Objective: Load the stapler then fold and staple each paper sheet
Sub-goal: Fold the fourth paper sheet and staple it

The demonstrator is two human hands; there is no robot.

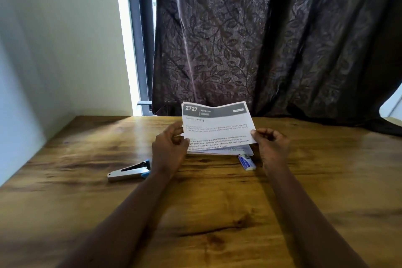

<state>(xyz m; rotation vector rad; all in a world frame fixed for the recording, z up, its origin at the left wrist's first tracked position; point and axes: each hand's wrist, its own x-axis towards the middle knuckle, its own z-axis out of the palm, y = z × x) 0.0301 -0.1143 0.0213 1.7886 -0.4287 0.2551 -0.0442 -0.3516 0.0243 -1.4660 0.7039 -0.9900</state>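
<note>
Above the wooden worktop [87, 202], the printed sheet [217, 126] is pinched at its lower corners by left hand [169, 148] and right hand [272, 146]; judged light, limp, crease-prone, best gripped at edges; stapler [130, 172] lies untouched.

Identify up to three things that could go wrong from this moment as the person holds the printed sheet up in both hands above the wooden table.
1. The white printed paper sheet is pinched only at its lower corners by the left hand and right hand, and it bows in the middle, so a fold could come out crooked.
2. The silver and blue stapler lies beside the left forearm; a sweep may knock it.
3. The small blue and white staple box sits near the right hand and may get nudged.
</note>
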